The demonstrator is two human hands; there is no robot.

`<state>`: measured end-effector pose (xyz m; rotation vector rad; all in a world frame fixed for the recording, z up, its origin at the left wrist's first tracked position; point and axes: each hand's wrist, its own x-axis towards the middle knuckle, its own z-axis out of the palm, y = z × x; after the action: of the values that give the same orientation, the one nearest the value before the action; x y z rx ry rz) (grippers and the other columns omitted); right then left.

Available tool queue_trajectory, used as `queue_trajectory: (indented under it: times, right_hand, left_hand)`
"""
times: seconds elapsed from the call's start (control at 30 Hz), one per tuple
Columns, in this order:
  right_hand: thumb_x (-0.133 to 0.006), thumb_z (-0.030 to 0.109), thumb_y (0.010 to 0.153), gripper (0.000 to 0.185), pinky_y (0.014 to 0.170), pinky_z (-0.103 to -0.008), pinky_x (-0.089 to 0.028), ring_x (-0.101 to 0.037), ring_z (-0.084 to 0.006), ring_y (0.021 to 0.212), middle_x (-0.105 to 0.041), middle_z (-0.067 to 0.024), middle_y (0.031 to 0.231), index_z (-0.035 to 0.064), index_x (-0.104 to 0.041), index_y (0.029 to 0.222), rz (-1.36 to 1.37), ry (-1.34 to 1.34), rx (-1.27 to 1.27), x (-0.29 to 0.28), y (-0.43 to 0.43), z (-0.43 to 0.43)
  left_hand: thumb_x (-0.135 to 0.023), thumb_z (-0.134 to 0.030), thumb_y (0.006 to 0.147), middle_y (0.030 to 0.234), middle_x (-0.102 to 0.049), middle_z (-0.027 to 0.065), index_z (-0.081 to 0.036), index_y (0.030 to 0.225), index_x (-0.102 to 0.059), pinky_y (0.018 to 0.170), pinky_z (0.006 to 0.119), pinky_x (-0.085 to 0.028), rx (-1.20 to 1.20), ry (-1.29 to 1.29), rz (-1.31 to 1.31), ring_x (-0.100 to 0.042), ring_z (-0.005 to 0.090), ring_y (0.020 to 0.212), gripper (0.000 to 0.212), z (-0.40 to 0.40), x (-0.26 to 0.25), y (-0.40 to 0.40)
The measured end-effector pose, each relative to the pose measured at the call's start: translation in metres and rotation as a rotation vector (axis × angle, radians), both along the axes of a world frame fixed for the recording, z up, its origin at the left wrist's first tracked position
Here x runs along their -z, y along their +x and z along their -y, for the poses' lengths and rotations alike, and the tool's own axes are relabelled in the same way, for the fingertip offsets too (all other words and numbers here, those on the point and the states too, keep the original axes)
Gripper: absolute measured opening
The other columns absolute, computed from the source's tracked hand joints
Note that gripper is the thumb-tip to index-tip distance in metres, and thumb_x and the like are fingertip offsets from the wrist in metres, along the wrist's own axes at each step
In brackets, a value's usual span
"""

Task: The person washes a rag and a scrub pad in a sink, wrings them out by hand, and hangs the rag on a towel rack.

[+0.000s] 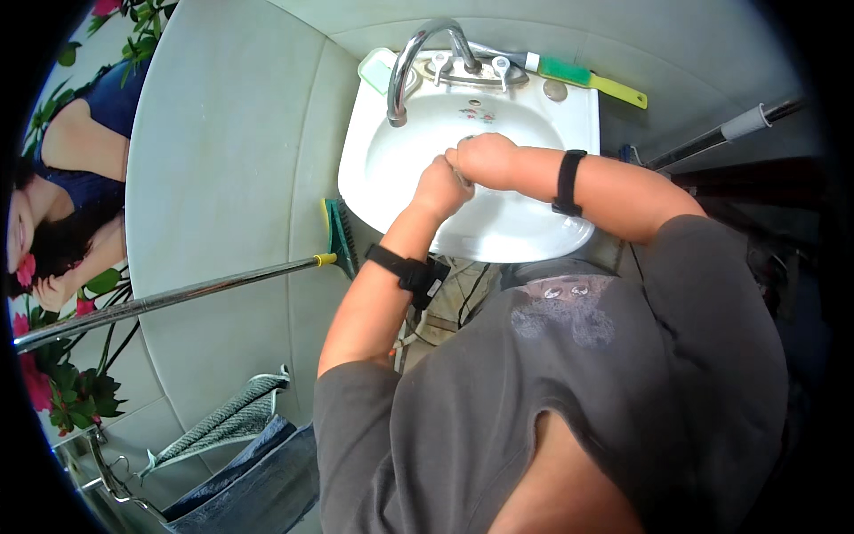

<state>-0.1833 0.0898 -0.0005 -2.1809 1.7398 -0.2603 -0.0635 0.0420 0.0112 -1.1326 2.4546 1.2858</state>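
Observation:
Both my hands are closed and meet over the basin of a white ceramic washbasin [527, 250]. My left hand [442, 188] is lower and to the left. Touching it from above is my right hand [486, 161], its fist curled. A small greyish thing [462, 177] shows between them, mostly hidden by the fingers, and its kind is unclear. Behind the hands, the chrome gooseneck faucet [427, 33] has its spout turned to the left. No water stream shows under it. Two lever handles, a left one [438, 67] and a right one [502, 70], stand at its base.
A pale green soap dish [377, 70] sits on the basin's back left corner. A green-bristled brush [567, 70] lies along the back right edge. A long-handled floor brush [343, 240] leans left of the basin. Towels [247, 480] hang at lower left. Cables [467, 294] run underneath.

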Motion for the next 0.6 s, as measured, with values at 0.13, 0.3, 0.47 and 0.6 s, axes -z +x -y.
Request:
queue_trajectory:
  times: [0.13,0.3,0.47,0.6]
  right_hand:
    - [-0.054,0.016,0.067,0.019,0.056,-0.0364,-0.045,-0.058,-0.027,0.066,-0.057,-0.0187,0.07,0.001,-0.058,0.079,0.28,0.191,0.167,0.019,0.0,0.0]
    - [-0.053,0.016,0.066,0.014,0.045,-0.0327,-0.039,-0.049,-0.0229,0.049,-0.052,-0.0133,0.059,0.0017,-0.056,0.068,0.69,0.428,0.335,0.021,-0.001,-0.02]
    - [-0.055,0.014,0.063,0.012,0.036,-0.0295,-0.027,-0.034,-0.0137,0.039,-0.041,-0.0045,0.05,0.0023,-0.051,0.063,0.947,0.75,0.498,0.002,0.001,-0.035]
    - [-0.059,0.015,0.063,0.016,0.037,-0.0266,-0.03,-0.036,-0.01,0.042,-0.045,-0.0033,0.053,0.0049,-0.053,0.075,1.111,0.698,0.426,-0.011,-0.003,-0.047]
  left_hand:
    - [-0.052,-0.015,0.07,0.077,-0.057,0.0186,-0.002,0.085,-0.045,0.059,0.038,-0.046,0.099,-0.544,0.17,-0.056,0.0328,0.068,0.021,-0.002,0.004,-0.007]
    - [-0.052,-0.01,0.067,0.065,-0.05,0.0124,-0.005,0.078,-0.042,0.047,0.037,-0.045,0.397,-0.891,-0.04,-0.054,0.0293,0.055,0.015,-0.008,0.008,-0.001]
    - [-0.049,-0.008,0.069,0.065,-0.05,0.0102,-0.005,0.079,-0.043,0.05,0.033,-0.046,0.467,-0.955,-0.152,-0.054,0.0249,0.058,0.013,-0.01,-0.001,0.003]
    - [-0.061,-0.004,0.059,0.08,-0.051,0.0117,-0.006,0.098,-0.044,0.063,0.032,-0.045,0.168,-0.725,-0.356,-0.053,0.0292,0.072,0.043,-0.021,-0.015,0.012]
